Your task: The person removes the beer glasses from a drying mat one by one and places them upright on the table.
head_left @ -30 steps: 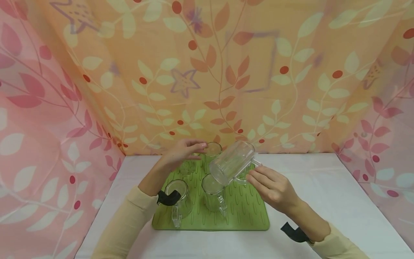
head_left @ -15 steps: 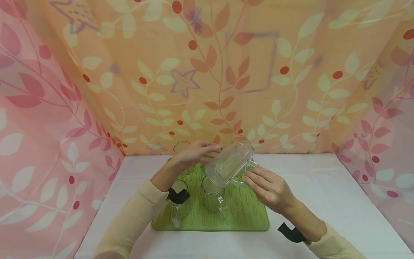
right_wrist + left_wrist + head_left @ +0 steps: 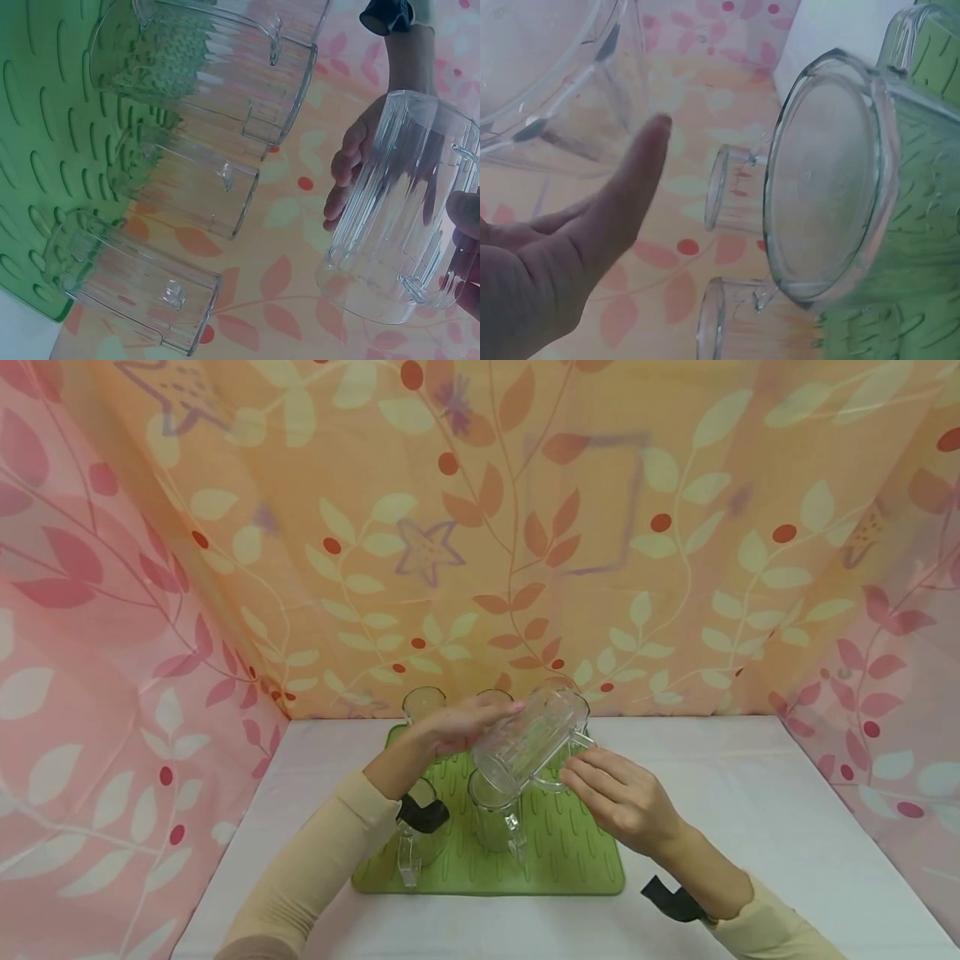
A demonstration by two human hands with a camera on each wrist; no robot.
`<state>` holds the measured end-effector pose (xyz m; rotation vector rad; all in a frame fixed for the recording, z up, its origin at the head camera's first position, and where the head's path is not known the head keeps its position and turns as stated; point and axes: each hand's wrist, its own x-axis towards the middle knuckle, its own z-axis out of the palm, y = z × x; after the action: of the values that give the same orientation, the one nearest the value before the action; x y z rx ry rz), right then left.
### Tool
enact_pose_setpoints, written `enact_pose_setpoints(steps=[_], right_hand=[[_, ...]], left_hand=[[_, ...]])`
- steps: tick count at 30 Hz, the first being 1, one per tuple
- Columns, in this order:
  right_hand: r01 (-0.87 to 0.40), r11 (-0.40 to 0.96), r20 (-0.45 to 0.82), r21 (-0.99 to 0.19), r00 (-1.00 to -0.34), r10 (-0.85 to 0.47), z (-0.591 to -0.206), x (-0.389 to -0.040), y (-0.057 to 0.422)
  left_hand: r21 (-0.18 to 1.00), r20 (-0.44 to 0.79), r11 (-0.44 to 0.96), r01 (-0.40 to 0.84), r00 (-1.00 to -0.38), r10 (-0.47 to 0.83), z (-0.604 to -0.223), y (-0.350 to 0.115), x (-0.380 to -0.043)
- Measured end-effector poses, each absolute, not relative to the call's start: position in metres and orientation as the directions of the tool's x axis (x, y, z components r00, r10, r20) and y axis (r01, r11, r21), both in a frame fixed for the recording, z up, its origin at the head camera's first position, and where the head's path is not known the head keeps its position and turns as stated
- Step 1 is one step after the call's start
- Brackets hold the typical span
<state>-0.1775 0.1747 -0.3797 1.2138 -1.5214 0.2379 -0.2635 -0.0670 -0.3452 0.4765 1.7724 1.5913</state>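
Note:
My right hand pinches the handle of a clear mug, which hangs tilted over the green ribbed mat. Reaching in from the other side, my left hand has its fingers stretched out at the mug's far side. In the left wrist view the left thumb is extended close by the held mug. Through the mug's clear wall the right wrist view shows part of the left hand. Below it, a clear mug stands on the mat, handle towards me.
Another clear mug stands at the mat's front left, partly behind the left wrist strap. Two more are at the back, a left one and a middle one mostly hidden by the left hand. A white cloth surrounds the mat.
My left hand has moved right from the back mugs to the held mug, uncovering the back left mug. The right hand and its mug have shifted slightly left.

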Motion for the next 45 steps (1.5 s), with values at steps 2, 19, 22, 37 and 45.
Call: enact_pose_setpoints(steps=[2, 19, 22, 37, 45], right_hand=[[-0.775, 0.453, 0.821, 0.44, 0.143, -0.553, -0.38, -0.177, 0.175], [-0.798, 0.442, 0.835, 0.409, 0.132, -0.535, -0.376, -0.178, 0.177], [-0.804, 0.443, 0.835, 0.397, 0.116, -0.537, -0.376, -0.178, 0.177], [-0.892, 0.404, 0.876, 0.205, -0.017, -0.482, -0.376, -0.18, 0.179], [-0.916, 0.385, 0.927, 0.112, -0.043, -0.372, -0.377, -0.183, 0.18]], left_hand=[[0.963, -0.269, 0.181, -0.2, -0.674, 0.688, -0.346, -0.065, -0.263], [0.95, -0.302, 0.153, -0.27, -0.688, 0.66, -0.349, -0.061, -0.259], [0.951, -0.298, 0.138, -0.277, -0.699, 0.65, -0.349, -0.06, -0.258], [0.962, -0.237, 0.045, -0.27, -0.736, 0.634, -0.347, -0.064, -0.255], [0.967, -0.244, 0.077, -0.243, -0.791, 0.561, -0.345, -0.071, -0.25]])
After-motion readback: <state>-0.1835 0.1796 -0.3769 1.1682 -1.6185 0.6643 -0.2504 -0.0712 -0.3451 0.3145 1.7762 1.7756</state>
